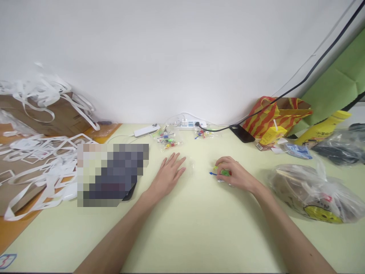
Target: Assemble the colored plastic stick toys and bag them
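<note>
My left hand (pixel 171 170) lies palm down with its fingers spread over the pale tabletop (pixel 194 228). By its fingertips is what looks like a thin clear plastic bag (pixel 191 163), hard to make out. To the right, my right hand (pixel 235 174) is curled down over a small cluster of coloured plastic pieces (pixel 225 172), its fingers closed about them. A green round part shows under the fingers, and a blue arrow-shaped tip (pixel 212 173) sticks out to the left. The rest of the cluster is hidden by the hand.
Clear bags of coloured pieces (pixel 169 141) lie near a power strip (pixel 188 124) at the wall. A black phone (pixel 242 133), a yellow drink carton (pixel 270 137) and a tied plastic bag (pixel 316 194) stand right. White straps (pixel 51 171) and a blurred-out patch (pixel 114 175) occupy the left.
</note>
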Tool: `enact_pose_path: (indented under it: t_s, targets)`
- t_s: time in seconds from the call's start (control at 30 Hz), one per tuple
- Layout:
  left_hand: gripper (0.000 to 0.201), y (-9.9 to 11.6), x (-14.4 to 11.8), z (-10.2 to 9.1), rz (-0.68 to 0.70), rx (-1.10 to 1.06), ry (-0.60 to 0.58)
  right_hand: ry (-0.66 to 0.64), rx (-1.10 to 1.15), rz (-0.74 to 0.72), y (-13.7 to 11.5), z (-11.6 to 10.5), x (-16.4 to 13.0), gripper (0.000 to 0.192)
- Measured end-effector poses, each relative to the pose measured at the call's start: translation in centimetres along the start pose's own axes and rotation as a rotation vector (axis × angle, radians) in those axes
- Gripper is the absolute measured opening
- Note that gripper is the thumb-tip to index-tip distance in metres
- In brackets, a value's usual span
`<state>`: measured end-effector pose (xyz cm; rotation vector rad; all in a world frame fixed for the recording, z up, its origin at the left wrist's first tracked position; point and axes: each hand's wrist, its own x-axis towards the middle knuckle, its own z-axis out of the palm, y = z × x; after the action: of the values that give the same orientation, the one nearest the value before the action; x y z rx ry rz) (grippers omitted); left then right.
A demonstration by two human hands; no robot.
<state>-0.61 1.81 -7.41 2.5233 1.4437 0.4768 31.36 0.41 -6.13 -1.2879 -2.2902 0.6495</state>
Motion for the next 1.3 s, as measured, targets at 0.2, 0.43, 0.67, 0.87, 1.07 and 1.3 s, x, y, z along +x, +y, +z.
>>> enact_pose_path:
  t_s: [0.2,0.43,0.67,0.87,1.07,1.3]
  targets:
    - [0.047,0.0,0.1,0.0,0.005,0.0,0.016,0.008,0.004,-0.008,-0.18,-0.12,0.0,0.012]
    - [0.048,0.04,0.12,-0.05,-0.009,0.007,0.0,0.003,0.004,0.005,-0.21,-0.09,-0.03,0.012]
    - [0.047,0.0,0.07,-0.16,-0.009,-0.003,0.014,0.001,0.007,-0.005,-0.11,-0.04,-0.06,0.012]
    - [0.047,0.0,0.07,-0.14,-0.009,-0.011,0.016,0.015,0.004,-0.012,0.0,0.11,-0.03,0.012]
    - [0.047,0.4,0.11,-0.4,-0.022,-0.018,-0.002,0.004,-0.002,-0.006,-0.16,-0.04,0.04,0.012]
    - [0.047,0.48,0.13,-0.46,-0.016,-0.025,0.003,0.012,0.011,-0.002,-0.39,-0.06,-0.03,0.012]
